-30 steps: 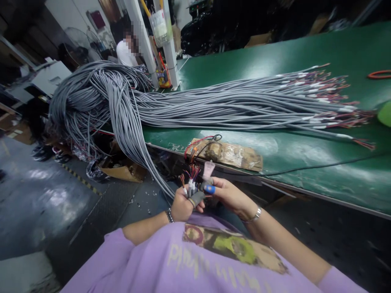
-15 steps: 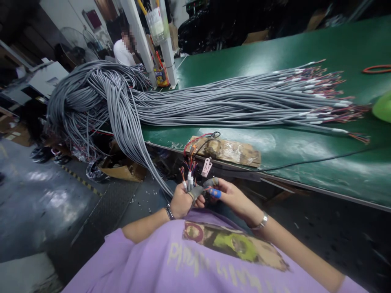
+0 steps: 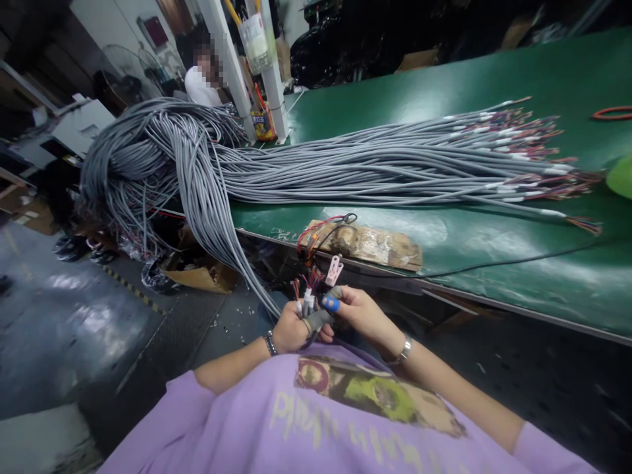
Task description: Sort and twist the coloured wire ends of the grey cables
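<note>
My left hand (image 3: 295,328), with a grey cover on its thumb, is closed round several grey cables (image 3: 254,288). White-sleeved ends and thin coloured wires (image 3: 311,280) stick up out of that fist. Close against it, my right hand (image 3: 353,306) has its thumb and forefinger pinched together beside the cable ends; a blue wrap circles one digit and a grey cover another. What lies inside the pinch is too small to make out. A pink clip (image 3: 334,270) stands just above my right fingertips at the bench edge.
A large bundle of grey cables (image 3: 345,168) lies along the green bench (image 3: 474,263) and drapes off its left end. A worn wooden board (image 3: 375,245) with red and black leads sits at the front edge. Behind a white post, a person (image 3: 201,82) is at the back left.
My right hand has moved left and slightly up, closer to the cable ends in my left hand. The left hand stays nearly in place, still gripping the cables.
</note>
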### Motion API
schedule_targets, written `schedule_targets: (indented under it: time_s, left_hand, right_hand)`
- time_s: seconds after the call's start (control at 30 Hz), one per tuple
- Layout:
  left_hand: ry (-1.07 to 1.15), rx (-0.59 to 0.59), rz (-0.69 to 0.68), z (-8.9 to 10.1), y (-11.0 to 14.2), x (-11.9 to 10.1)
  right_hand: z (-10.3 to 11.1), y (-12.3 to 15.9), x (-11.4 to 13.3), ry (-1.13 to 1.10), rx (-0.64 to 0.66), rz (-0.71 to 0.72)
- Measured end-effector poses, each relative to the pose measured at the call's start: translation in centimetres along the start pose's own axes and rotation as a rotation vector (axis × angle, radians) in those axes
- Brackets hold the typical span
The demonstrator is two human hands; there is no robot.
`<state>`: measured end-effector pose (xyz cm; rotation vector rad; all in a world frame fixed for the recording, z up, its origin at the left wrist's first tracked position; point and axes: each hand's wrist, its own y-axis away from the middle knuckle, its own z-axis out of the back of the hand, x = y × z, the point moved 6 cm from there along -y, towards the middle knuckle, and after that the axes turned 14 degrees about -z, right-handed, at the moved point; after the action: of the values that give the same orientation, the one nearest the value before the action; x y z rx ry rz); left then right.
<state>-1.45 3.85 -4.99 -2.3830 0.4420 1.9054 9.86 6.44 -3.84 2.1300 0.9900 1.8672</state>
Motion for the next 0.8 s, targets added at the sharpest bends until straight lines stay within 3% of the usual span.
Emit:
schedule_targets:
  time_s: [0.13,0.37,0.63,0.8]
  left_hand:
    - [0.140,-0.157,-0.014,0.4,-0.2,0.4]
    - [0.182,-0.257,-0.040,0.2,-0.2,-0.4]
    - [0.052,-0.182,-0.003,0.1,0.0,0.0]
    - [0.018,-0.087,0.087,-0.3,0.1,-0.2]
  right_hand:
    - [-0.5,0.3,0.1,-0.107,0.049,-0.011]
    - [-1.7,0.8,0.7,-0.170,0.190,0.018]
    - [-2.1,0.5,1.2,-0.071,0.248,0.018]
    - [-1.0,-0.1,1.3,0.031,0.096,0.043]
